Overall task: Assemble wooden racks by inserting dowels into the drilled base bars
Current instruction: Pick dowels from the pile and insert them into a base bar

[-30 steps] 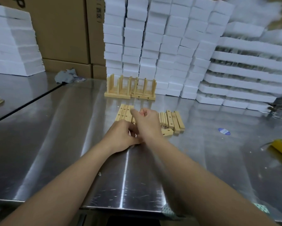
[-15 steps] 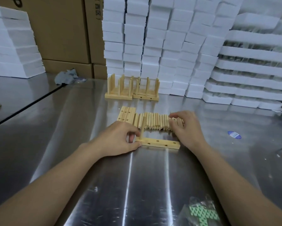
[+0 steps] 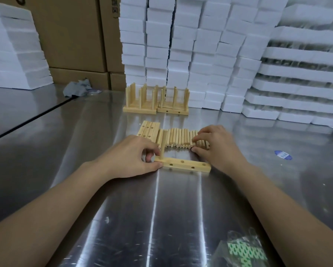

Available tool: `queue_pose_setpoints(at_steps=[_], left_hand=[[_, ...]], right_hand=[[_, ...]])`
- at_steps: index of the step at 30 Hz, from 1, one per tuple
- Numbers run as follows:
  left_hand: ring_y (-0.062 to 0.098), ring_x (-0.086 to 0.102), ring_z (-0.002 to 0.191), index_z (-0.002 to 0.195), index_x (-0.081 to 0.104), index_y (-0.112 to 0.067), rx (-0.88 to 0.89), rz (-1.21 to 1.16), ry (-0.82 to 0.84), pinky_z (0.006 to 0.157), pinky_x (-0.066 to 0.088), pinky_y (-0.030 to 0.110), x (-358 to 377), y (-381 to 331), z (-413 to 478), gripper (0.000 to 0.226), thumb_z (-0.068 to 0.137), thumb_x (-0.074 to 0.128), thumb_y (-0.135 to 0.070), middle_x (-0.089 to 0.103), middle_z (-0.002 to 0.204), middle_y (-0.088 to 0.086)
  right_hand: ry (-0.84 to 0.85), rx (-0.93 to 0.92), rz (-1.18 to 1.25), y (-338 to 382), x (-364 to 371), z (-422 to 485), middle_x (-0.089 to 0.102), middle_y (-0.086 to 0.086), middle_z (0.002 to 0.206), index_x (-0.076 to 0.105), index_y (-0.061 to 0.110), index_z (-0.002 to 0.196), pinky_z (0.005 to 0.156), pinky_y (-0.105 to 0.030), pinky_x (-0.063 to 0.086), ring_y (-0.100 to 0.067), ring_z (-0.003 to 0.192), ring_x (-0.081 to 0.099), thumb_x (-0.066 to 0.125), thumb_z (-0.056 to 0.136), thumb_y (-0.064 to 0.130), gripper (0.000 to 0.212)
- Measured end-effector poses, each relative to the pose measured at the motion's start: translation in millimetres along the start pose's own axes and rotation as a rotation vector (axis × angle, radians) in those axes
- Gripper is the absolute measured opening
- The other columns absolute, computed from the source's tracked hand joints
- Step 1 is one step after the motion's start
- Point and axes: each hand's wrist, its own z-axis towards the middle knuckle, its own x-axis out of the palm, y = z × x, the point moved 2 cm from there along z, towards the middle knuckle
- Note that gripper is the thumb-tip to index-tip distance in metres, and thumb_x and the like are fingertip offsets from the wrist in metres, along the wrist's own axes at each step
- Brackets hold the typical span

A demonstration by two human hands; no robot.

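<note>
1. We are working at a steel table (image 3: 104, 189), and every task part is lying on its middle, ahead of us.
2. Stacks of white foam blocks (image 3: 181, 45) are standing along the far edge.
3. Two finished racks (image 3: 156, 105) are sitting side by side just in front of those stacks, well apart from our hands.
4. The loose dowels (image 3: 179, 137) are lying in a row, their long axes running away from us. Our right hand (image 3: 213, 143) is bending its fingers down over the row's right end, with the thumb closing against the near ends. We are not seeing whether one dowel is singled out.
5. The base bar (image 3: 186, 165) is lying flat just nearer than the row, its long axis running left to right. Our left hand (image 3: 131, 155) is clamping its left end, thumb on the near face and fingers curled behind.
6. One upright dowel (image 3: 164, 145) is standing in the bar's leftmost hole, touching the left fingers.
7. We are judging the next move by this: the open top holes are lying just nearer than the right hand and slightly to its left, so the right hand is the nearer one. A dowel is needing to tip from flat to upright before entering.
</note>
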Motion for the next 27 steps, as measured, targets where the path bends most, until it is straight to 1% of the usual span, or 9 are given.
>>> queue_pose_setpoints(at_steps=[6, 9, 12, 13, 15, 17, 20, 24, 27], left_hand=[[0.001, 0.062, 0.078, 0.083, 0.063, -0.054, -0.017, -0.021, -0.009, 0.063, 0.043, 0.011, 0.6, 3.6, -2.1, 0.015, 0.086, 0.076, -0.061, 0.066, 0.089, -0.026], [0.003, 0.061, 0.077, 0.086, 0.067, -0.051, -0.047, -0.047, -0.001, 0.062, 0.043, 0.016, 1.7, 4.5, -2.4, 0.023, 0.086, 0.066, -0.074, 0.067, 0.087, -0.021], [0.005, 0.062, 0.082, 0.103, 0.077, -0.039, -0.115, -0.33, -0.044, 0.076, 0.048, 0.028, 1.5, -0.1, -3.2, 0.057, 0.093, 0.043, -0.083, 0.07, 0.09, -0.011], [0.004, 0.061, 0.081, 0.108, 0.079, -0.035, -0.161, -0.452, -0.088, 0.079, 0.048, 0.027, -0.9, -3.5, -2.7, 0.067, 0.095, 0.034, -0.084, 0.07, 0.09, -0.009], [0.006, 0.062, 0.078, 0.112, 0.079, -0.032, -0.253, -0.637, -0.197, 0.071, 0.048, 0.018, -6.8, -9.6, 0.0, 0.075, 0.098, 0.025, -0.082, 0.071, 0.09, -0.005], [0.01, 0.065, 0.081, 0.116, 0.079, -0.027, -0.307, -0.791, -0.267, 0.061, 0.045, 0.021, -10.7, -13.5, 2.0, 0.066, 0.103, 0.033, -0.073, 0.075, 0.093, -0.003], [0.014, 0.07, 0.088, 0.122, 0.077, -0.022, -0.322, -0.907, -0.298, 0.059, 0.048, 0.025, -12.6, -13.9, 0.9, 0.043, 0.106, 0.05, -0.051, 0.08, 0.104, 0.0], [0.01, 0.072, 0.09, 0.12, 0.081, -0.025, -0.264, -0.95, -0.324, 0.059, 0.051, 0.02, -15.6, -14.3, -0.9, 0.04, 0.092, 0.07, -0.051, 0.082, 0.109, 0.001], [0.009, 0.072, 0.09, 0.111, 0.084, -0.024, -0.231, -0.954, -0.36, 0.059, 0.051, 0.017, -18.0, -12.1, -1.8, 0.032, 0.084, 0.081, -0.042, 0.083, 0.106, 0.003]], right_hand=[[-0.014, -0.039, -0.018, 3.6, -1.9, 0.3, 0.066, 0.01, 0.121, 0.078, 0.032, 0.107, 0.096, -0.031, 0.039, -0.014, 0.117, 0.051, 0.075, 0.094, 0.037, 0.014], [-0.23, -0.013, 0.099, 7.5, -18.7, 0.2, 0.068, 0.015, 0.109, 0.078, 0.03, 0.107, 0.089, -0.03, 0.043, -0.01, 0.11, 0.056, 0.07, 0.099, 0.036, 0.013], [-0.453, 0.198, 0.666, 11.2, -41.4, -1.2, 0.075, 0.015, 0.09, 0.076, 0.032, 0.103, 0.072, -0.021, 0.054, -0.004, 0.091, 0.069, 0.066, 0.101, 0.032, 0.01], [-0.453, 0.264, 0.888, 14.2, -45.3, -1.8, 0.078, 0.01, 0.089, 0.076, 0.029, 0.104, 0.068, -0.02, 0.056, -0.006, 0.087, 0.073, 0.066, 0.102, 0.027, 0.01], [-0.368, 0.335, 1.141, 20.4, -47.5, -4.9, 0.081, 0.001, 0.091, 0.076, 0.022, 0.107, 0.066, -0.02, 0.057, -0.011, 0.087, 0.076, 0.064, 0.101, 0.017, 0.014], [-0.277, 0.333, 1.209, 26.9, -45.2, -7.4, 0.081, -0.005, 0.092, 0.076, 0.017, 0.107, 0.065, -0.022, 0.058, -0.015, 0.087, 0.076, 0.063, 0.1, 0.01, 0.017], [-0.191, 0.285, 1.251, 38.1, -39.6, -8.8, 0.081, -0.008, 0.091, 0.076, 0.017, 0.103, 0.064, -0.023, 0.056, -0.016, 0.086, 0.075, 0.06, 0.099, 0.005, 0.021], [-0.119, 0.195, 1.202, 50.8, -32.6, -12.9, 0.081, -0.007, 0.091, 0.075, 0.02, 0.099, 0.063, -0.024, 0.056, -0.014, 0.082, 0.074, 0.061, 0.096, 0.001, 0.024], [-0.12, 0.166, 1.162, 57.9, -30.2, -15.2, 0.081, -0.006, 0.088, 0.074, 0.02, 0.098, 0.062, -0.024, 0.054, -0.015, 0.079, 0.074, 0.065, 0.094, 0.0, 0.023]])
